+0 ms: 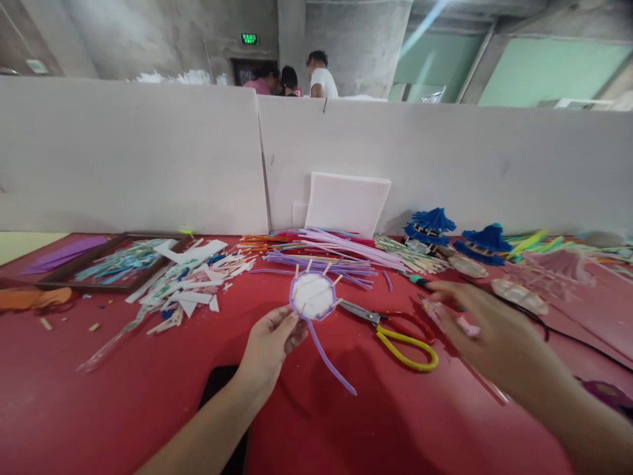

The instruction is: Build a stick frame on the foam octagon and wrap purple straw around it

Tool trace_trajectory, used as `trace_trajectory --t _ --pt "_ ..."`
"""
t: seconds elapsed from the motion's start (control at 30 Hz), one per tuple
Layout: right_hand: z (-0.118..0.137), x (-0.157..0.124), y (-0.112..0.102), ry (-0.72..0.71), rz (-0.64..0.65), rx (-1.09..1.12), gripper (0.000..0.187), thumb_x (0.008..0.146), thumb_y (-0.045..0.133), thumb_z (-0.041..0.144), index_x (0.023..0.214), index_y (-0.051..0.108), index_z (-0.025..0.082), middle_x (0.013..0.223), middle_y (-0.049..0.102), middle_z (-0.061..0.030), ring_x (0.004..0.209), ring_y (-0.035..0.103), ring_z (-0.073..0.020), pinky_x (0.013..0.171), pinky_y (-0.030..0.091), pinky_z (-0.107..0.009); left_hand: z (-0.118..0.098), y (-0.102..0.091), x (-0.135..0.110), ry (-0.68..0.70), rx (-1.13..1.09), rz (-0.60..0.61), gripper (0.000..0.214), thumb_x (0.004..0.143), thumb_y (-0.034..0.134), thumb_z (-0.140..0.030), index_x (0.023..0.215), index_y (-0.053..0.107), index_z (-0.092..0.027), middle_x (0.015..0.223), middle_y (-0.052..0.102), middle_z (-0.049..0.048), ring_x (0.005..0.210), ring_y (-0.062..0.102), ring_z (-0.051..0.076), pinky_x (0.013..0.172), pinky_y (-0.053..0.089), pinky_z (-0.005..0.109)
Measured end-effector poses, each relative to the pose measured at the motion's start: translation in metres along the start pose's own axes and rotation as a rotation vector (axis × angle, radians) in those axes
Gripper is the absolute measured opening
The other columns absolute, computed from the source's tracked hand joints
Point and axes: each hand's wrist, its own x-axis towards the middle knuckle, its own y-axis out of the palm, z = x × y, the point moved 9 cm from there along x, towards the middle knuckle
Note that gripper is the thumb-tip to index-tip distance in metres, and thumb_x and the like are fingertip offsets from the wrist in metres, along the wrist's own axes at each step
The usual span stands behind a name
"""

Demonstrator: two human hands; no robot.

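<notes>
My left hand [277,336] pinches the lower left edge of a round white disc [314,295]. Purple pipe cleaner rings its rim, and short wooden sticks poke outward from it. A loose purple tail [329,363] hangs from the disc toward me. At the right, my right hand [469,313], slightly blurred, curls around what looks like a glue gun, with its dark and green nozzle [418,280] poking out past the fingers. A pink piece [467,326] shows under the palm. Between the hands lie scissors [395,330] with red and yellow handles, blades toward the disc.
Purple pipe cleaners [336,267] lie behind the disc. Blue tiered roof-like models [430,227] stand at back right. A black cord [588,340] runs off right. Scraps [198,277] and a brown frame [123,284] lie left; a phone [217,382] is under my left forearm. White panels [148,158] wall the back.
</notes>
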Motion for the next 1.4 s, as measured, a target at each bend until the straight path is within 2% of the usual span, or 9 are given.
trace_trajectory --t 0.13,0.23,0.33,0.43,0.7,0.9,1.13,1.23,1.4 --pt "0.118 0.003 0.029 -0.213 0.219 0.226 0.018 0.086 0.051 0.030 0.097 0.060 0.020 0.094 0.068 -0.0080 0.087 0.063 -0.0217 0.076 0.049 -0.033 -0.004 0.001 -0.002 0.022 0.050 0.019 0.027 0.054 0.082 -0.023 0.076 0.070 -0.013 0.072 0.072 0.0018 0.062 0.065 0.010 0.061 0.054 0.019" --pt "0.152 0.004 0.059 -0.218 0.331 0.076 0.019 0.080 0.060 0.031 0.092 0.060 0.017 0.089 0.067 -0.0099 0.085 0.062 -0.0289 0.069 0.049 -0.039 -0.005 0.001 -0.003 0.043 0.088 0.024 0.028 0.055 0.081 -0.025 0.078 0.069 -0.013 0.073 0.072 0.0019 0.062 0.064 0.010 0.061 0.053 0.019" --pt "0.150 0.004 0.087 -0.131 0.469 -0.029 0.018 0.082 0.054 0.015 0.100 0.058 0.015 0.085 0.068 -0.0105 0.078 0.065 -0.0276 0.061 0.048 -0.035 -0.005 -0.001 -0.003 0.051 0.121 0.024 0.030 0.057 0.080 -0.028 0.081 0.069 -0.013 0.075 0.072 0.0030 0.062 0.064 0.009 0.062 0.052 0.019" --pt "0.146 0.003 0.097 -0.145 0.524 -0.054 0.022 0.083 0.049 0.007 0.101 0.058 0.016 0.081 0.069 -0.0091 0.073 0.066 -0.0243 0.056 0.045 -0.030 -0.003 -0.002 -0.001 0.043 0.154 0.025 0.030 0.059 0.078 -0.028 0.083 0.068 -0.013 0.076 0.072 0.0040 0.064 0.064 0.010 0.063 0.052 0.020" --pt "0.139 0.018 0.067 -0.228 0.405 -0.097 0.019 0.086 0.048 0.010 0.082 0.064 0.019 0.079 0.067 -0.0053 0.080 0.061 -0.0226 0.061 0.042 -0.030 0.000 0.007 -0.004 0.027 0.278 0.074 0.027 0.061 0.076 -0.029 0.081 0.067 -0.013 0.077 0.074 0.0073 0.069 0.069 0.017 0.066 0.053 0.025" --pt "0.131 0.035 0.055 -0.236 0.426 -0.040 0.020 0.085 0.050 0.013 0.080 0.068 0.019 0.085 0.066 -0.0074 0.081 0.058 -0.0212 0.068 0.040 -0.030 -0.004 0.013 -0.008 0.083 0.380 0.117 0.024 0.067 0.071 -0.030 0.086 0.067 -0.014 0.081 0.075 0.0080 0.074 0.070 0.019 0.067 0.052 0.025" --pt "0.117 0.038 0.075 -0.179 0.565 0.261 0.019 0.072 0.048 0.005 0.070 0.063 0.016 0.067 0.065 -0.0026 0.058 0.054 -0.0125 0.052 0.030 -0.023 -0.008 0.018 -0.010 0.177 0.493 0.180 0.021 0.072 0.067 -0.029 0.088 0.070 -0.017 0.084 0.075 0.0070 0.074 0.069 0.019 0.067 0.051 0.026" --pt "0.115 0.039 0.084 -0.166 0.628 0.394 0.020 0.068 0.047 0.004 0.070 0.063 0.015 0.068 0.067 -0.0018 0.060 0.056 -0.0119 0.053 0.031 -0.021 -0.010 0.017 -0.010 0.221 0.527 0.185 0.022 0.073 0.066 -0.029 0.090 0.071 -0.018 0.084 0.075 0.0068 0.074 0.068 0.020 0.068 0.051 0.026" --pt "0.117 0.040 0.088 -0.187 0.573 0.475 0.016 0.072 0.052 0.008 0.072 0.067 0.014 0.069 0.067 -0.0015 0.062 0.057 -0.0117 0.056 0.034 -0.020 -0.011 0.015 -0.009 0.268 0.547 0.181 0.019 0.074 0.065 -0.030 0.088 0.070 -0.018 0.086 0.074 0.0068 0.075 0.068 0.019 0.069 0.052 0.026"
